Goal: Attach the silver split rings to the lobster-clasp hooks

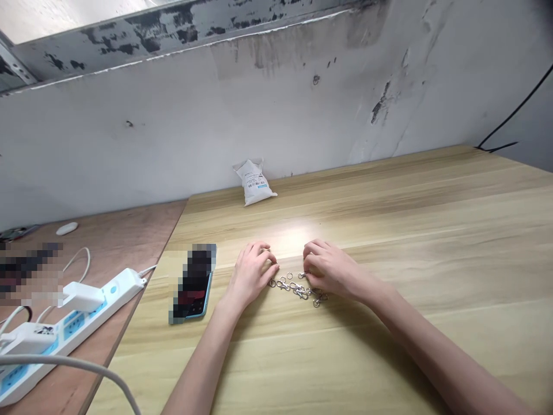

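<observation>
A small heap of silver lobster clasps and split rings lies on the wood-grain table between my hands. One loose ring sits a little behind the heap. To its left rests my left hand, its fingers curved and the thumb tip close against the index finger; whatever is between them is too small to make out. Another ring lies just under that thumb. My right hand is on the heap's right side with its fingers curled in. At its fingertips shows a small metal clasp, pinched there.
A phone, partly pixelated, lies left of my left hand. Against the wall stands a white plastic packet. A power strip with plugs and cables occupies the brown table at left. Black cables hang at far right.
</observation>
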A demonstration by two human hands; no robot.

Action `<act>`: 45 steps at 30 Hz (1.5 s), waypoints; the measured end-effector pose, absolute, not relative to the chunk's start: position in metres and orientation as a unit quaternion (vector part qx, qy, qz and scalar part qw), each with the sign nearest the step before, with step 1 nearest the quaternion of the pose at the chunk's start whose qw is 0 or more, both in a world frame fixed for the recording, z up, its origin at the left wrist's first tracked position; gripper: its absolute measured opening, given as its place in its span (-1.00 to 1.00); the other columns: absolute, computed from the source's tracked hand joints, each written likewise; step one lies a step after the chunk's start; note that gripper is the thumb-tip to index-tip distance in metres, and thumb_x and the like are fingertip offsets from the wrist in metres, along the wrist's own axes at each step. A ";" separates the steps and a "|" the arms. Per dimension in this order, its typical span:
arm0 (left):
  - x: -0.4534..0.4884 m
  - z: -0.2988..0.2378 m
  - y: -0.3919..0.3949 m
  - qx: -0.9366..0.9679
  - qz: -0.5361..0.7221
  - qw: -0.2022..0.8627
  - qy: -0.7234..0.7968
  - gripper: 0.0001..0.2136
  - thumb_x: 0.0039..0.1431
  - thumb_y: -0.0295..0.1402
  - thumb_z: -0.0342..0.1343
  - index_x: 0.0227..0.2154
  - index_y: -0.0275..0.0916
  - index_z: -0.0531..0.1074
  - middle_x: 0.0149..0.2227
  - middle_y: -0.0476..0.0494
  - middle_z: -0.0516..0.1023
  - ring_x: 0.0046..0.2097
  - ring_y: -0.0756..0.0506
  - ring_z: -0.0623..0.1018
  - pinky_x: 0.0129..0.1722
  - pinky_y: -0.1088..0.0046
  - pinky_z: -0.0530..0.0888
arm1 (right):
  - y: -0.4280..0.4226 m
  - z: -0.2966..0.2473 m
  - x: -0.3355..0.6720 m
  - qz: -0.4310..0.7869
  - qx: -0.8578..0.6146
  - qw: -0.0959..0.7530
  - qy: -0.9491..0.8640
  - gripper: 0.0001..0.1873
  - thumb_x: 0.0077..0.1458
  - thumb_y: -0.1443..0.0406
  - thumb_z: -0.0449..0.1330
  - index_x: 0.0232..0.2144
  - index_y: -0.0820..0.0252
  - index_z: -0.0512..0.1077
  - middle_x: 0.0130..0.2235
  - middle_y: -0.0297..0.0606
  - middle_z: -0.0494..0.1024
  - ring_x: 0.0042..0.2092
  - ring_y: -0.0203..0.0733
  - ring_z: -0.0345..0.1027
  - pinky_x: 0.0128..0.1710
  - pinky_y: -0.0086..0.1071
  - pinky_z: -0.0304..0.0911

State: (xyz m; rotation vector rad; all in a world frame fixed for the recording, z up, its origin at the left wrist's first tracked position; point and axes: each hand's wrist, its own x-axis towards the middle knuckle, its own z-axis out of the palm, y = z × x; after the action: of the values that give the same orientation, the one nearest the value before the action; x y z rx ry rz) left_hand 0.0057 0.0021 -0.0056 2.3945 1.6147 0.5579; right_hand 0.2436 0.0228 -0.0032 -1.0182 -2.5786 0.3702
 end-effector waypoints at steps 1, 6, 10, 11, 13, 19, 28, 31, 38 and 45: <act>0.006 -0.006 0.003 0.800 0.190 0.117 0.558 -0.93 0.22 -0.32 0.16 -0.33 -0.17 0.48 0.01 -0.18 0.44 0.15 -0.22 0.36 0.13 0.12 0.31 | 0.022 -0.002 0.243 0.132 -0.362 0.169 -0.907 -0.85 0.01 0.46 0.18 -0.54 0.16 0.40 -0.27 -0.24 0.48 -0.11 -0.11 0.31 -0.11 -0.27 0.22; 0.005 -0.006 0.004 0.748 0.170 0.175 0.617 -0.91 0.12 -0.30 0.24 -0.36 -0.18 0.48 0.21 -0.21 0.32 0.37 -0.31 0.07 0.29 -0.08 0.05 | 0.021 -0.002 0.244 0.152 -0.380 0.157 -0.899 -0.87 -0.07 0.46 0.20 -0.54 0.16 0.39 -0.21 -0.24 0.47 -0.01 -0.06 0.29 -0.02 -0.21 0.19; 0.005 -0.005 0.004 0.742 0.150 0.191 0.625 -0.91 0.15 -0.31 0.21 -0.35 -0.19 0.48 0.27 -0.25 0.26 0.40 -0.29 0.02 0.33 -0.05 -0.02 | 0.020 -0.001 0.244 0.168 -0.387 0.142 -0.895 -0.90 -0.10 0.43 0.24 -0.53 0.16 0.39 -0.11 -0.20 0.45 0.13 0.03 0.22 0.11 -0.15 0.12; 0.005 -0.004 0.004 0.740 0.148 0.193 0.627 -0.91 0.15 -0.30 0.21 -0.34 -0.19 0.47 0.27 -0.26 0.25 0.40 -0.28 0.01 0.33 -0.05 -0.03 | 0.020 -0.001 0.244 0.171 -0.389 0.139 -0.894 -0.89 -0.11 0.43 0.24 -0.53 0.16 0.39 -0.09 -0.20 0.45 0.14 0.03 0.21 0.12 -0.14 0.11; 0.006 -0.003 0.005 0.738 0.146 0.198 0.628 -0.89 0.14 -0.30 0.22 -0.31 -0.20 0.47 0.29 -0.28 0.23 0.40 -0.28 0.00 0.33 -0.04 -0.02 | 0.020 0.000 0.244 0.176 -0.392 0.136 -0.893 -0.88 -0.13 0.44 0.25 -0.54 0.16 0.38 -0.07 -0.19 0.44 0.16 0.03 0.20 0.13 -0.14 0.10; 0.008 0.001 0.008 0.743 0.139 0.215 0.619 -0.94 0.13 -0.36 0.21 -0.34 -0.20 0.48 0.28 -0.28 0.25 0.39 -0.33 0.05 0.30 -0.13 0.02 | 0.020 0.000 0.245 0.184 -0.376 0.146 -0.897 -0.84 -0.10 0.44 0.26 -0.58 0.15 0.36 -0.03 -0.18 0.44 0.16 0.00 0.20 0.16 -0.11 0.08; 0.011 0.004 0.003 0.744 0.131 0.203 0.623 -0.94 0.12 -0.39 0.19 -0.43 -0.23 0.47 0.30 -0.32 0.24 0.38 -0.38 0.06 0.26 -0.18 0.12 | 0.021 -0.005 0.246 0.200 -0.372 0.160 -0.892 -0.86 -0.09 0.46 0.23 -0.54 0.16 0.37 0.03 -0.18 0.42 0.13 -0.02 0.23 0.09 -0.12 0.14; 0.014 0.006 0.002 0.733 0.116 0.215 0.634 -0.94 0.14 -0.39 0.17 -0.43 -0.24 0.45 0.33 -0.35 0.18 0.40 -0.37 0.00 0.28 -0.16 0.07 | 0.021 -0.008 0.245 0.197 -0.370 0.165 -0.893 -0.87 -0.10 0.46 0.23 -0.54 0.16 0.38 0.05 -0.17 0.41 0.14 -0.01 0.21 0.09 -0.12 0.14; 0.012 0.003 0.002 0.724 0.134 0.229 0.636 -0.95 0.13 -0.40 0.18 -0.41 -0.25 0.44 0.35 -0.36 0.13 0.41 -0.34 -0.01 0.30 -0.10 0.06 | 0.021 -0.008 0.246 0.204 -0.374 0.162 -0.890 -0.88 -0.09 0.45 0.25 -0.53 0.17 0.39 0.06 -0.15 0.41 0.16 0.01 0.20 0.10 -0.10 0.14; 0.011 -0.004 0.000 0.731 0.187 0.204 0.623 -0.96 0.10 -0.42 0.22 -0.44 -0.21 0.48 0.19 -0.23 0.37 0.32 -0.31 0.19 0.24 -0.03 0.18 | 0.021 -0.009 0.245 0.197 -0.373 0.169 -0.891 -0.88 -0.08 0.46 0.23 -0.52 0.16 0.40 0.05 -0.15 0.42 0.14 0.01 0.22 0.07 -0.11 0.18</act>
State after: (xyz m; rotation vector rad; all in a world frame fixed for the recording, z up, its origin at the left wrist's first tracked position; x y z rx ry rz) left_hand 0.0112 -0.0001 -0.0041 2.0398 1.7386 0.5228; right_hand 0.2452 0.0207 -0.0090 -1.0613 -2.5319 0.5602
